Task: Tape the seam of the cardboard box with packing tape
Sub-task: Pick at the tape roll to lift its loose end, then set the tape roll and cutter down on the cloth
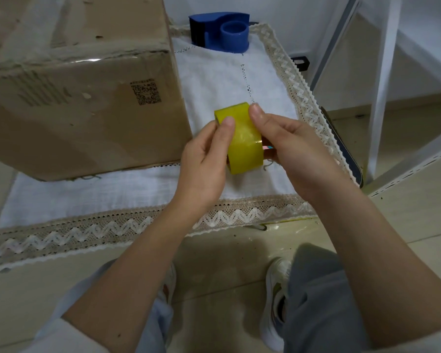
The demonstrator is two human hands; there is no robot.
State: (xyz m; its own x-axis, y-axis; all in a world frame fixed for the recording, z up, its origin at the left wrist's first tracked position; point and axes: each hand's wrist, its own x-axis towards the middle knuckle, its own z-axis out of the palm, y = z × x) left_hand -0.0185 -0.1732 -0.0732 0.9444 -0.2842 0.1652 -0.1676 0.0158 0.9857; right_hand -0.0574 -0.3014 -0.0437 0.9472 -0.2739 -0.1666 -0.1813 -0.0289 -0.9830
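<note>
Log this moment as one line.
left hand: holds tape roll | right hand: on roll | box: untouched | dispenser: empty

No readable text anywhere. Only marking: a black QR code (pixel 145 92) printed on the side of the cardboard box (pixel 87 110) facing me, with a line of tiny characters above it, too small and blurred to make out. Faint dark stripes left of the code on the same face, illegible. The tape roll in my fingers shows no print.
</note>
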